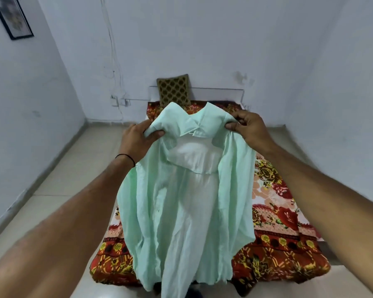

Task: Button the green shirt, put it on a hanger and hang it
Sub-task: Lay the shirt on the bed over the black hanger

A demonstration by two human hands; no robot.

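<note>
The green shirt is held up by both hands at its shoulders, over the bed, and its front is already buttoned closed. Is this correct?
Not quite. In the head view the green shirt hangs open, unbuttoned. The rest stands: the left hand and right hand hold its shoulders over the bed.

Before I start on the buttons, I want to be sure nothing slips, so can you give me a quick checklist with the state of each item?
1. Left hand pinching one shoulder of the pale green cotton shirt: ok.
2. Right hand pinching the other shoulder: ok.
3. Shirt front open, nothing fastened, so buttoning is yet to do: ok.
4. Shirt hangs straight and untwisted over the red floral bedspread: ok.
5. Buttons and buttonholes located along the front edges: cannot tell, none show.
6. Hanger within reach: not ok, none in view.
</note>
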